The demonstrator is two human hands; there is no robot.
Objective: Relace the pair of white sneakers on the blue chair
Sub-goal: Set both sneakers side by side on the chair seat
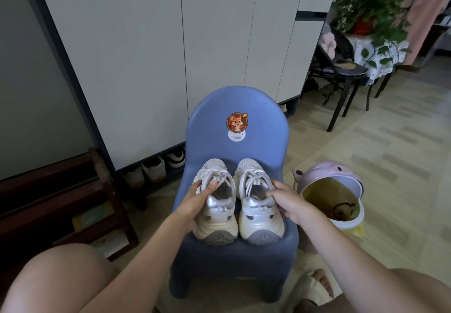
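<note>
Two white sneakers stand side by side on the seat of the small blue chair, heels toward me, toes toward the backrest. My left hand grips the left sneaker at its collar, thumb over the rim of the opening. My right hand holds the right sneaker from its outer side, fingers curled over the collar. Both shoes have white laces threaded and lying loosely across their tongues.
A pink bin with an open mouth stands on the floor right of the chair. Grey cabinets rise behind, with shoes beneath. A dark wooden rack is at left; a black chair and plant table are far right.
</note>
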